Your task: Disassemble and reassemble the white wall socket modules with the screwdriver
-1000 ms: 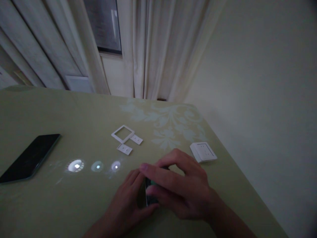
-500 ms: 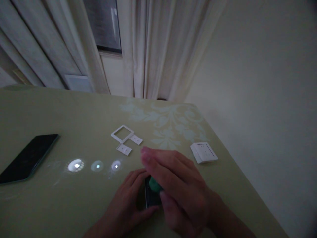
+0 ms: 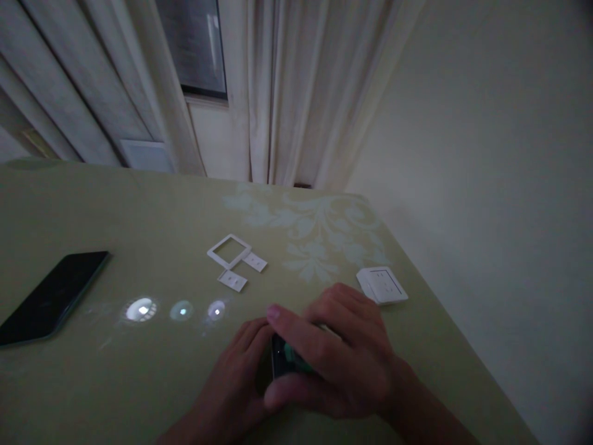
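My left hand [image 3: 234, 383] and my right hand [image 3: 338, 361] meet over a small dark part with a green piece [image 3: 286, 358] near the table's front edge. Both hands are closed round it, the right fingers curled over its top, the left fingers at its left side. Most of the part is hidden by the fingers. Farther back lie a white square frame [image 3: 228, 250] and two small white rectangular plates [image 3: 233, 281], untouched. A white wall socket [image 3: 382, 284] lies just beyond my right hand.
The table [image 3: 139, 371] has a pale green cloth with a floral print. A black phone [image 3: 50, 295] lies at the left. Three bright light spots [image 3: 181, 310] shine on the cloth. Curtains and a window are behind; a wall runs along the right edge.
My right hand lifted with its fingers stretched forward half a second ago, then came down and curled again over the dark part. The left hand has stayed in place.
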Motion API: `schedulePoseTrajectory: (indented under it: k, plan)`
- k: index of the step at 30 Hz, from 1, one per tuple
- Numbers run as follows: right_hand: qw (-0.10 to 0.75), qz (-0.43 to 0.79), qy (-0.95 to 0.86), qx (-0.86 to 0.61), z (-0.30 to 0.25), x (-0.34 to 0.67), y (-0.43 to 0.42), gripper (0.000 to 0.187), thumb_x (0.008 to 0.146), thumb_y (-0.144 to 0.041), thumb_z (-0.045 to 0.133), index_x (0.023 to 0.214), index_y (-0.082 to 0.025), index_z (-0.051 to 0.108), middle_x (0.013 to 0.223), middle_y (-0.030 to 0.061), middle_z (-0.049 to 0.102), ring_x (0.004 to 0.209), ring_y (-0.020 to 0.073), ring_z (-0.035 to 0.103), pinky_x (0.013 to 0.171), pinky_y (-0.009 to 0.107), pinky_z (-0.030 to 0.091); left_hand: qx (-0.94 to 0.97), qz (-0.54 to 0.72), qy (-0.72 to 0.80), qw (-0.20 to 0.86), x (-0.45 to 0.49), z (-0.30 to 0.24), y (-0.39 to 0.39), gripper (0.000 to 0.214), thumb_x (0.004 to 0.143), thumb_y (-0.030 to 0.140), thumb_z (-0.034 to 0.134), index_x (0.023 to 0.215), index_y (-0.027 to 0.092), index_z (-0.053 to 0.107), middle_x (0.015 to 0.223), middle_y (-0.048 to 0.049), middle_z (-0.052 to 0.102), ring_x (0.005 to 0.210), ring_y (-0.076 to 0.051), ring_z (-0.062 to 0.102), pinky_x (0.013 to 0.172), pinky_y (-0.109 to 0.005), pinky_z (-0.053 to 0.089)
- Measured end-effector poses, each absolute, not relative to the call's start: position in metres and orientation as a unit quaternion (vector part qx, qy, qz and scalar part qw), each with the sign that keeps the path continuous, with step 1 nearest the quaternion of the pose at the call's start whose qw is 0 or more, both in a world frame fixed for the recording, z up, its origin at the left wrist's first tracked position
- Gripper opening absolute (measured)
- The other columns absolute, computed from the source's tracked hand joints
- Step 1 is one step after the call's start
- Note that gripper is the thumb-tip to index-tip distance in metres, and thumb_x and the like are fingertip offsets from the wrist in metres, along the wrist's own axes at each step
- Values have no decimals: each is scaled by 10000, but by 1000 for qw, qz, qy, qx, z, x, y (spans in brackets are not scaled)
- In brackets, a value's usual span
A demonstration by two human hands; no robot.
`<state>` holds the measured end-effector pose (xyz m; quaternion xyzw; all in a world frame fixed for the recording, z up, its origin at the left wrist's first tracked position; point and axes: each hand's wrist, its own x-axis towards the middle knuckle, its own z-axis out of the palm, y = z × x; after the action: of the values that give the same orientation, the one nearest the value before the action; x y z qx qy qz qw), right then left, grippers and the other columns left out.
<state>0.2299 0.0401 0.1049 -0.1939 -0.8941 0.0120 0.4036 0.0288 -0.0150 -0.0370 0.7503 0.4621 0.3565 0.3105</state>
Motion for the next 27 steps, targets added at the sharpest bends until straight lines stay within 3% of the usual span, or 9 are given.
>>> schedulePoseTrajectory:
  k: [2, 3, 6, 7, 11, 15, 20, 24, 27]
  plan:
    - [390, 86, -899, -182, 105, 229, 40, 450, 1104, -307, 455, 1474, -73, 557, 1183, 141, 773, 1052, 231, 734, 917, 378, 606, 757, 351, 455, 311, 29, -37, -15, 761, 844, 403, 824, 1520, 459, 479, 1481, -36, 674, 1339, -400, 655, 1090, -573, 610]
    - [389, 107, -896, -187, 105, 229, 40, 446, 1109, -277, 424, 1488, -73, 543, 1197, 139, 770, 1057, 219, 733, 900, 362, 609, 761, 343, 456, 309, 29, -36, -15, 770, 846, 392, 828, 1528, 450, 474, 1494, -36, 663, 1350, -396, 645, 1093, -570, 609]
    - [414, 38, -884, -215, 104, 229, 40, 350, 1065, -292, 623, 1384, -151, 648, 866, 27, 751, 754, 174, 695, 743, 322, 592, 764, 332, 466, 298, 28, -35, -16, 797, 848, 363, 846, 1546, 433, 468, 1476, -38, 671, 1328, -369, 658, 1076, -539, 626]
    - [418, 16, -882, -215, 104, 229, 40, 357, 1039, -319, 681, 1353, -149, 668, 858, 29, 755, 757, 181, 699, 754, 333, 594, 765, 333, 464, 297, 28, -35, -16, 793, 856, 357, 839, 1552, 423, 465, 1471, -45, 674, 1324, -364, 660, 1081, -538, 622]
    - [396, 105, -892, -193, 106, 228, 40, 430, 1104, -271, 486, 1471, -60, 562, 1330, 168, 747, 1193, 226, 713, 960, 355, 604, 767, 339, 457, 298, 28, -36, -17, 740, 880, 374, 819, 1534, 399, 472, 1495, -64, 654, 1364, -368, 632, 1129, -562, 589]
    - [420, 5, -878, -229, 107, 229, 39, 308, 1039, -290, 671, 1307, -140, 695, 847, 27, 756, 746, 170, 694, 737, 306, 583, 764, 346, 461, 290, 28, -37, -18, 761, 851, 388, 849, 1518, 412, 483, 1459, -56, 676, 1338, -377, 652, 1106, -551, 610]
    - [382, 23, -895, -230, 110, 232, 39, 423, 1074, -246, 453, 1395, -19, 608, 1163, 163, 787, 1044, 228, 746, 904, 367, 597, 771, 336, 455, 293, 28, -36, -17, 755, 853, 348, 850, 1508, 384, 476, 1481, -89, 649, 1342, -380, 644, 1104, -581, 599]
    - [403, -45, -887, -222, 110, 232, 39, 338, 1041, -345, 677, 1284, -109, 689, 799, 25, 765, 648, 163, 685, 656, 319, 548, 770, 340, 455, 291, 27, -35, -16, 781, 855, 358, 846, 1533, 417, 463, 1472, -78, 662, 1333, -386, 651, 1093, -572, 607]
    - [392, 36, -900, -185, 110, 230, 39, 406, 1125, -344, 468, 1343, -57, 654, 1141, 149, 803, 1012, 215, 767, 856, 346, 604, 771, 345, 451, 288, 28, -35, -15, 810, 855, 353, 827, 1564, 424, 442, 1477, -64, 673, 1325, -381, 663, 1092, -558, 611]
